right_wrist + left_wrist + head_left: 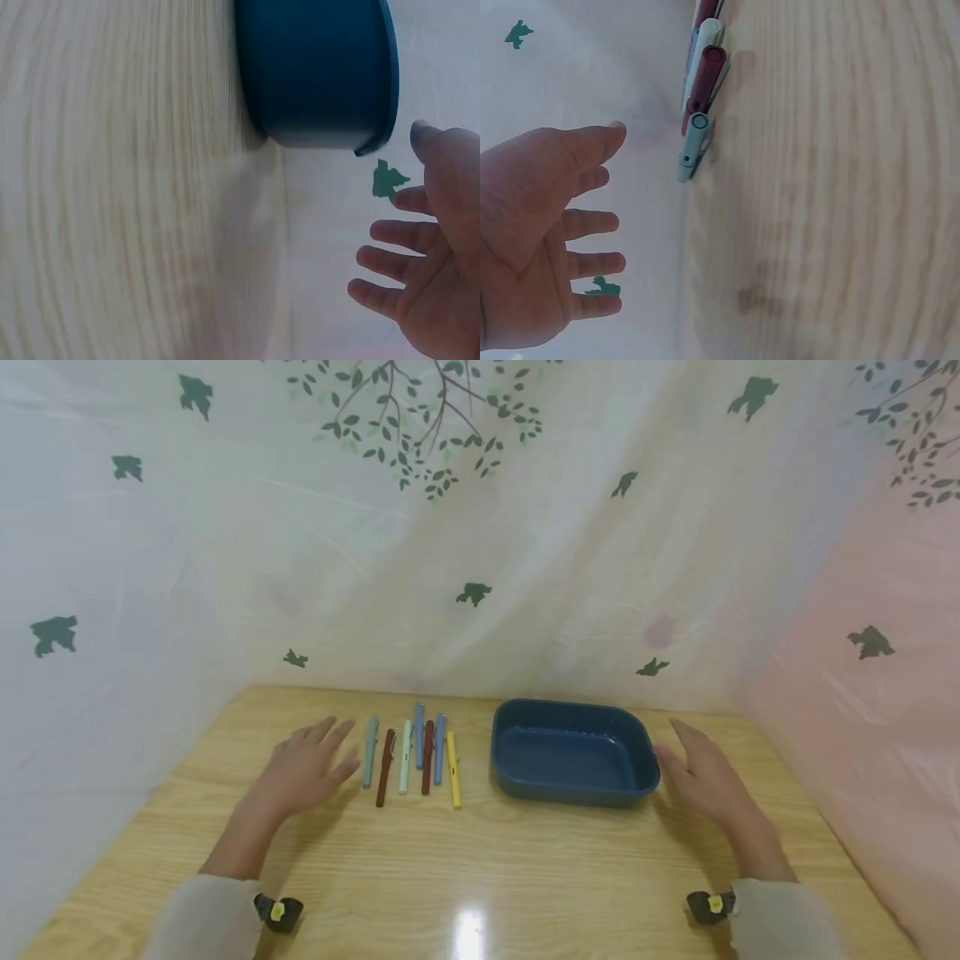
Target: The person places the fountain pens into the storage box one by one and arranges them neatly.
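Observation:
Several capped pens lie side by side on the table in the head view: a teal pen [371, 752] at the left end, two dark red, a mint one [406, 757], two blue, and a yellow pen [453, 770] at the right end. My left hand [303, 770] hovers just left of the teal pen, fingers spread, holding nothing. To the pens' right stands a deep navy rectangular dish [573, 797] with nothing inside. Beside its right end is my right hand [705, 768], fingers extended and grasping nothing; the right wrist view shows a gap between thumb and dish wall.
The light wooden table [360, 877] reaches back to a pale curtain [337, 568] printed with green birds and branches. A pinkish curtain side [885, 735] borders the table at the right. Small dark wrist cameras sit at both sleeves.

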Motion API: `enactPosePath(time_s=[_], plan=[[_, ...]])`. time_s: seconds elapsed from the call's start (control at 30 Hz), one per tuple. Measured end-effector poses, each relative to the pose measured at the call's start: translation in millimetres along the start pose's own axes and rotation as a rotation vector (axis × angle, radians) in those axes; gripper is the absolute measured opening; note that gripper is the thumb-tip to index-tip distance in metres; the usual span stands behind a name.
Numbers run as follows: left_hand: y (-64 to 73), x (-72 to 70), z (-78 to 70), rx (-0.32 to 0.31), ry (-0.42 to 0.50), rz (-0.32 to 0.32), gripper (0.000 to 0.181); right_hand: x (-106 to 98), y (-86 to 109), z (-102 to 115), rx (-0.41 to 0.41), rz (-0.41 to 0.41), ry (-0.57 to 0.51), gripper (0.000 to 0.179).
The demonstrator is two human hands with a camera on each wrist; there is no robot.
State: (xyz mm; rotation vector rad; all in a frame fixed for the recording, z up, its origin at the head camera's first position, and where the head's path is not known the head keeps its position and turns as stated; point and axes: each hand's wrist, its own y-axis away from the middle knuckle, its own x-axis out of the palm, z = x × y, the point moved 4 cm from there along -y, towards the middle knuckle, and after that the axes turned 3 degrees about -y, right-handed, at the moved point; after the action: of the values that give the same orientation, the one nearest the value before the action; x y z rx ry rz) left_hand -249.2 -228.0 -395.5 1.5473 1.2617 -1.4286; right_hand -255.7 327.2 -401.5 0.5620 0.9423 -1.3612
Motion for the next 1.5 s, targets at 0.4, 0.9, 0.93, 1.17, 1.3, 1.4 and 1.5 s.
enactPosePath(time_s=[0.4,0.9,0.93,1.17,1.3,1.4,1.5], plan=[[-18.7,17.9,3.3,-0.013,0.135,0.02,0.059,15.2,-8.6,8.2,0.048,-0.066,-0.106,0.065],[-49.3,36.8,10.4,-0.052,0.348,0.071,0.058,21.8,-6.7,2.8,0.187,-0.147,-0.277,0.046],[-51.2,37.2,10.8,-0.057,0.353,0.075,0.058,22.0,-6.7,2.0,0.194,-0.142,-0.291,0.046],[-62.4,39.2,17.8,-0.097,0.367,0.105,0.064,22.4,-6.4,-0.7,0.211,-0.121,-0.342,0.047],[-67.4,38.6,20.1,-0.115,0.363,0.13,0.066,21.6,-5.8,0.5,0.2,-0.123,-0.353,0.045],[-71.1,37.4,20.1,-0.124,0.334,0.145,0.066,21.7,-5.4,1.4,0.202,-0.111,-0.37,0.046],[-75.6,37.2,19.4,-0.136,0.321,0.162,0.066,22.3,-5.0,0.7,0.216,-0.101,-0.393,0.047]])
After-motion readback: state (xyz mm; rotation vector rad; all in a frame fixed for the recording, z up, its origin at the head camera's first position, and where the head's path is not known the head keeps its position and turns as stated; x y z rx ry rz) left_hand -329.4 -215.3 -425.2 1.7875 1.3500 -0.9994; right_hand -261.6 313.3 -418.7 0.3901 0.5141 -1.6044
